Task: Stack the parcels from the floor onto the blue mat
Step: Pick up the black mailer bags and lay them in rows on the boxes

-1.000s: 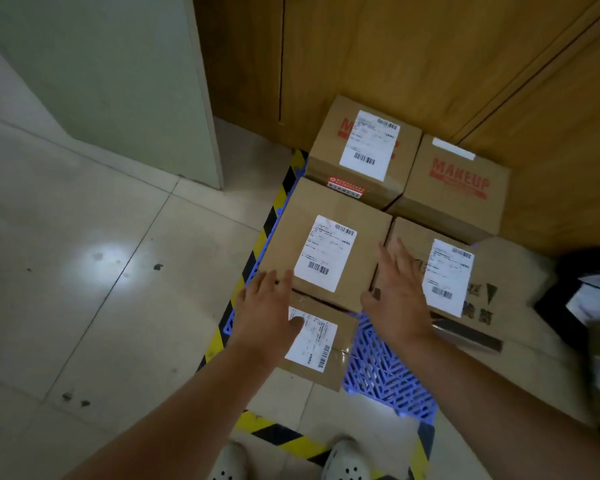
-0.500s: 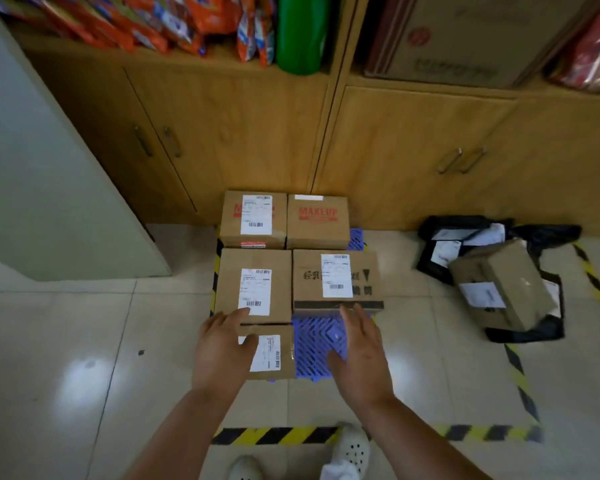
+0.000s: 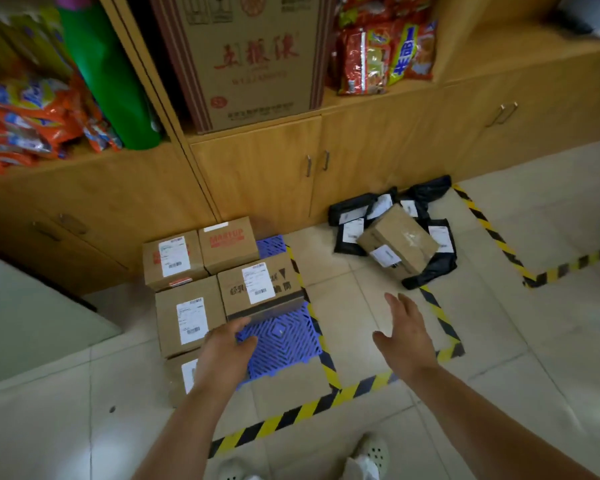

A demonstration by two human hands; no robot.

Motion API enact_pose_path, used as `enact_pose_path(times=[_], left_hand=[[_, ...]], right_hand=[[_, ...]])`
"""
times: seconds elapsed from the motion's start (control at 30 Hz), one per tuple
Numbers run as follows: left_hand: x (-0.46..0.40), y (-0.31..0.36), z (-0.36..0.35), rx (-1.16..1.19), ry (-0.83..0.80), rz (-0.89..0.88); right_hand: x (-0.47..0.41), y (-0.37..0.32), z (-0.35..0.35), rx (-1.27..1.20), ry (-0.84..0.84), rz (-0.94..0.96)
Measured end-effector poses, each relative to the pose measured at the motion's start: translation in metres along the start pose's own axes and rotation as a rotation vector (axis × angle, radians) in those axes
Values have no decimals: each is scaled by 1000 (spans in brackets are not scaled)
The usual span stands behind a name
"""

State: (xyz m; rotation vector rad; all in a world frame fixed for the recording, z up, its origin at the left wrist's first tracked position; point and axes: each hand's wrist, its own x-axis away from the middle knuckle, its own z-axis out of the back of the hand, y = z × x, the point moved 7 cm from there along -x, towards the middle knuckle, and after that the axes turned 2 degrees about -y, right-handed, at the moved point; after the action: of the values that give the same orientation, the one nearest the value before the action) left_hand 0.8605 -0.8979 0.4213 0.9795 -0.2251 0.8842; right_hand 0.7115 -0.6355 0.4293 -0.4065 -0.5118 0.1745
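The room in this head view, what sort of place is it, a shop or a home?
Probably a small shop's stockroom or parcel pickup point. Labelled cardboard parcels sit on a blue mat inside a hazard-tape outline, and snack packets fill the wooden shelves.

Mat [image 3: 280, 336]: blue, open lattice pattern. Boxes [image 3: 187, 319] on it: plain brown card, each bearing a white label with black barcode; one box [image 3: 230, 244] carries red block lettering, another [image 3: 261, 284] black characters. Floor tape [image 3: 293, 415]: yellow and black diagonal stripes. Bags [image 3: 350, 216] on the floor: black, with white labels; a brown box [image 3: 399, 242] lies among them. Cabinets [image 3: 257, 174]: honey-toned wood grain. Shelf carton [image 3: 253, 57]: tan with red characters. Snack packets [image 3: 378, 50]: red, yellow, orange. Roll [image 3: 108, 74]: green. Floor tiles [image 3: 499, 341]: pale beige.
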Motion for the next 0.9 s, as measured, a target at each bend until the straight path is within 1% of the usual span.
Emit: enact_pose_path(times=[0.13,0.2,0.27,0.4,0.53,0.7,0.9], left_hand=[[17,68,-48,-26,3,-30],[23,103,-75,22,1,-54],[28,133,-104,91,-22,-69],[25,175,-151,121,-93,-88],[9,200,-170,104,-106,-88],[-25,224,-188,70,-95,-60],[-95,271,-229,83,-155,-32]], right_hand=[[-6,66,63,-5,17,-30],[-10,96,94,-8,34,-43],[-15,124,121,-13,46,-62],[-33,162,161,-30,63,-95],[-64,179,178,-46,57,-103],[-112,185,183,-74,19,-116],[-192,190,198,-129,-27,-158]])
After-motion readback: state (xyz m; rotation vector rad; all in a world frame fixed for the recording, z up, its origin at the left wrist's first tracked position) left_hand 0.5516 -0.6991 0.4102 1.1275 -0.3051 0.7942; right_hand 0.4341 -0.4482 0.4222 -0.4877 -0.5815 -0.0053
